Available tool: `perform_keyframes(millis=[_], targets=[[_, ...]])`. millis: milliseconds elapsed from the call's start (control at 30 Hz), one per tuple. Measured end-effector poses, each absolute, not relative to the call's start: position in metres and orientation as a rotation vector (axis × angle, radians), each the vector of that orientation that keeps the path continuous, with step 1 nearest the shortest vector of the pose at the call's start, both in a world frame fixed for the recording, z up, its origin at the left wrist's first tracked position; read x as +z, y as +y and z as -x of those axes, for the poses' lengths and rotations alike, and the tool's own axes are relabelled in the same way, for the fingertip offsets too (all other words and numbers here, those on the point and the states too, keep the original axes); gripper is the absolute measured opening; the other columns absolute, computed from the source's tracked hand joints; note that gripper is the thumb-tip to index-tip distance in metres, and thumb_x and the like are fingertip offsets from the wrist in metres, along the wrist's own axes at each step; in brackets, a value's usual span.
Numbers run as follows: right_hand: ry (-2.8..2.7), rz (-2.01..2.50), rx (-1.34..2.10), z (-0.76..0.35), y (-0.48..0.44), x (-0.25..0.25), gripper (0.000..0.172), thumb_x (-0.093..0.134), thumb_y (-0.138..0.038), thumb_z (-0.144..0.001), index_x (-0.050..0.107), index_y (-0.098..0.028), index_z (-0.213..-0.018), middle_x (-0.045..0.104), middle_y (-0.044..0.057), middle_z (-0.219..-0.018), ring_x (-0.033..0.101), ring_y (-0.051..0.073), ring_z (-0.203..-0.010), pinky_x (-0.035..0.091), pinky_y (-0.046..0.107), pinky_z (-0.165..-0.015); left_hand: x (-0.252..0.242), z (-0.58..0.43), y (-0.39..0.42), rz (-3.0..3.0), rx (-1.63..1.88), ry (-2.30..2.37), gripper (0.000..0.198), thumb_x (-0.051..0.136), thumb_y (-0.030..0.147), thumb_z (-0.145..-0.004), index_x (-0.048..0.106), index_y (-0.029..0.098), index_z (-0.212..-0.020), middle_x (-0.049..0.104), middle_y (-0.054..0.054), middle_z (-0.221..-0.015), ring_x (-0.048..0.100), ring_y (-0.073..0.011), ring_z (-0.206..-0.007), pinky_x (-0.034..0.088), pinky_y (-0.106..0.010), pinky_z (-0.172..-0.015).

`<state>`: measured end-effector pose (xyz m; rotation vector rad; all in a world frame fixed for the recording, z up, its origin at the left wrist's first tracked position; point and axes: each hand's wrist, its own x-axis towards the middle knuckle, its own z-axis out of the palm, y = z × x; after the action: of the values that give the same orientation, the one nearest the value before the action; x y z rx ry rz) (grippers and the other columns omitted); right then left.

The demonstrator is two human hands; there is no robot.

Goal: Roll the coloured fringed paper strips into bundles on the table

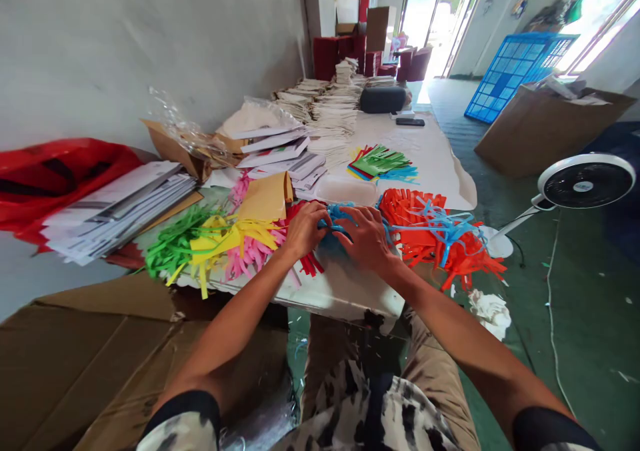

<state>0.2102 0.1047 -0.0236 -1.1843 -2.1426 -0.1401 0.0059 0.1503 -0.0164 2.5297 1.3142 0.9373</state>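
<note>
Both my hands rest on a bundle of blue fringed paper point(336, 219) at the near edge of the long table point(340, 291). My left hand point(306, 228) is curled, its fingers closed on the blue strips. My right hand point(367, 236) also grips the blue paper with bent fingers. Left of my hands lie fringed paper pieces in green point(173, 244), yellow point(225, 236) and pink point(250, 254), with red strips point(311, 263) under my left hand. To the right sits an orange pile point(440, 238) with light blue strips on it.
A brown envelope point(265, 198), white booklets point(115, 204) and paper stacks point(330, 108) cover the table's left and far parts. A white tray point(345, 188), a cut multicolour stack point(380, 162), and a phone point(410, 122) lie beyond. Cardboard box point(100, 358) at lower left; fan point(585, 184) on the right.
</note>
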Motion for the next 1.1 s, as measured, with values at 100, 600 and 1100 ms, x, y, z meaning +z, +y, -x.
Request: perform_keyframes(millis=[100,600,1100], targets=[[-2.124,1.242,-0.091,-0.200,0.111,-0.022,0.018,0.062,-0.026,-0.101,0.080,-0.028,-0.105,0.075,0.006,-0.132,0.061,0.027,-0.122,0.036,0.048,-0.113,-0.020,-0.009,0.147,-2.505,0.990,1.298,0.015,0.073,0.008,-0.082,0.072,0.022,-0.088,0.068,-0.006,-0.110,0.063,-0.0260,-0.109,0.053,-0.040,-0.096],[-1.863,1.223,0.078,-0.208,0.120,-0.036,0.015,0.068,-0.030,-0.099,0.082,-0.031,-0.098,0.079,0.004,-0.119,0.069,0.024,-0.112,0.046,0.043,-0.102,-0.038,0.006,0.139,-1.964,1.234,1.170,0.025,0.066,0.013,-0.080,0.066,0.021,-0.104,0.062,-0.005,-0.114,0.064,-0.0176,-0.100,0.054,-0.023,-0.070],[-1.754,1.058,0.291,-0.210,0.125,-0.040,0.015,0.068,-0.032,-0.098,0.082,-0.029,-0.095,0.078,0.005,-0.118,0.071,0.024,-0.113,0.051,0.043,-0.105,-0.040,0.014,0.143,-2.236,1.010,1.045,0.036,0.066,0.009,-0.076,0.075,0.022,-0.109,0.064,-0.008,-0.121,0.064,-0.0203,-0.107,0.055,-0.026,-0.075]])
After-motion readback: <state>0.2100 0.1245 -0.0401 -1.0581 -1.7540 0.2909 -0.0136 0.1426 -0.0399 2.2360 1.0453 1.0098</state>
